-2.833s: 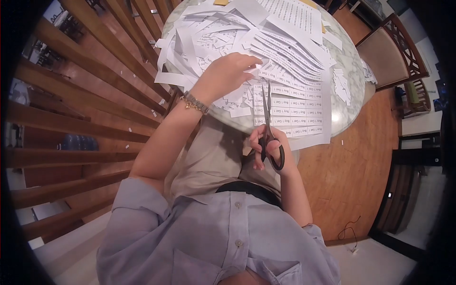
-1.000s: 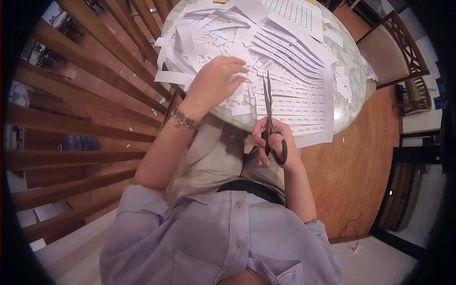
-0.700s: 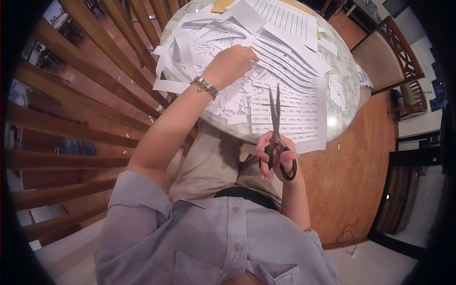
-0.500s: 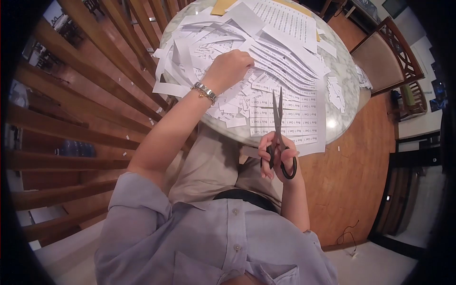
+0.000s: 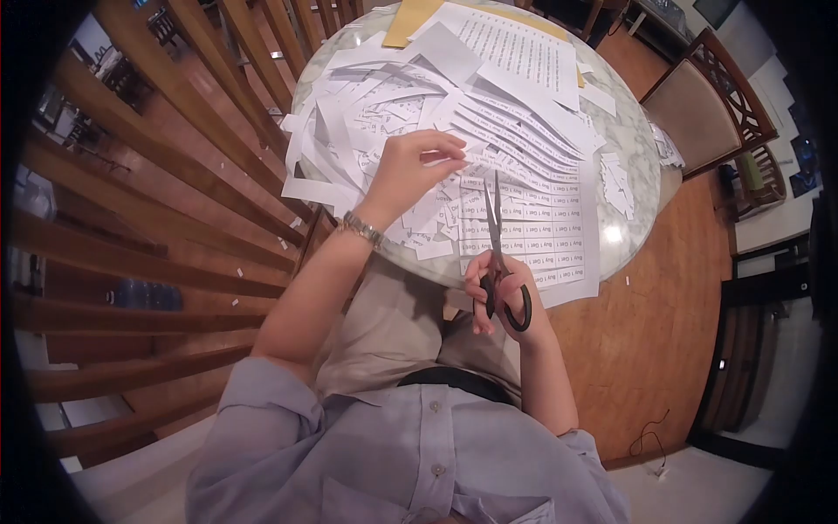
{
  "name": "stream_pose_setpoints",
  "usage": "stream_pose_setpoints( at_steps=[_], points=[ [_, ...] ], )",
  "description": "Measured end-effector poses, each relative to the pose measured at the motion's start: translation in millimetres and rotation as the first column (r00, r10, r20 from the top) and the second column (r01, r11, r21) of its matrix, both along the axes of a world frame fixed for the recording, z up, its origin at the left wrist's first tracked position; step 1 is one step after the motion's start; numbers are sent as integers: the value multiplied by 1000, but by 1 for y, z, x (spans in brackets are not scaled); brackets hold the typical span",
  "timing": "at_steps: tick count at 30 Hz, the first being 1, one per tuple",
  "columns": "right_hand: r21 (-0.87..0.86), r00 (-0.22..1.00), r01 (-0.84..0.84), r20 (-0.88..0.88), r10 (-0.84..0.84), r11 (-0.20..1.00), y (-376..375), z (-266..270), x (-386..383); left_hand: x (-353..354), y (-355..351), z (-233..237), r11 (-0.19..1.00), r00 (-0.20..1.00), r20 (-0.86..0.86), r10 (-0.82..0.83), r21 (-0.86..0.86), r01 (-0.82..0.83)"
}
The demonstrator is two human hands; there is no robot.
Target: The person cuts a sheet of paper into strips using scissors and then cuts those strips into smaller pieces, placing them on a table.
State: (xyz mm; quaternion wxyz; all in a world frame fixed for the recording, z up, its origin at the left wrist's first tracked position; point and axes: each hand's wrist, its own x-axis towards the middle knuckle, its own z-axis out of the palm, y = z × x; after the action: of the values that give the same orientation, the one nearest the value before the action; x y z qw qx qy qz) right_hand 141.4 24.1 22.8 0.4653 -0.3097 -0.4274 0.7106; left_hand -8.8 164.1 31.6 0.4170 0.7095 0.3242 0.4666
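My right hand (image 5: 499, 293) grips a pair of black-handled scissors (image 5: 495, 229), its fingers through the loops. The blades point away from me, slightly parted, above the printed sheet (image 5: 559, 229). This sheet carries rows of "Buy 1 Get 1" labels, its far part cut into long wavy strips (image 5: 524, 131). On the left, my left hand (image 5: 412, 168), with a bracelet at the wrist, has thumb and fingertips pinched at the left end of a printed paper strip (image 5: 502, 164), close to the scissor tips. Small cut paper slips (image 5: 432, 234) lie below that hand.
Paper offcuts (image 5: 336, 131) heap on the left of the round marble table (image 5: 642, 196). Another printed sheet (image 5: 515, 48) lies over a yellow envelope (image 5: 406, 22) at the back. Cut slips (image 5: 617, 183) pile at right. Wooden bars (image 5: 175, 188) stand left; a chair (image 5: 711, 109) stands right.
My left hand has moved nearer, from the far strips to a strip end by the scissors. The scissors have shifted slightly left, still in my right hand.
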Motion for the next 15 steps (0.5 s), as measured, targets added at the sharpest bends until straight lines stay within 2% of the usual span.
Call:
stream_pose_setpoints(
  at_steps=[1, 4, 8, 10, 15],
  points=[
    [-4, 1000, -16, 20, 17, 1000, 2, 0, 0, -1, -3, 0, 1000, 1000, -1, 0, 2, 0],
    [-39, 996, -81, 41, 82, 996, 5, 1, -1, -4, -13, -2, 985, 998, 67, 1, -172, 11],
    [-56, 996, -94, -11, 93, 994, 7, -3, -2, -8, -19, -5, 995, 1000, -9, 27, -98, -27],
    [-53, 996, -87, -25, 85, 995, 10, -4, -2, -8, -22, -4, 991, 995, 93, 18, -137, -5],
    [-93, 992, -115, -59, 110, 989, 20, 2, -2, -3, -32, 0, 973, 978, 206, 19, -228, 29]
  ],
)
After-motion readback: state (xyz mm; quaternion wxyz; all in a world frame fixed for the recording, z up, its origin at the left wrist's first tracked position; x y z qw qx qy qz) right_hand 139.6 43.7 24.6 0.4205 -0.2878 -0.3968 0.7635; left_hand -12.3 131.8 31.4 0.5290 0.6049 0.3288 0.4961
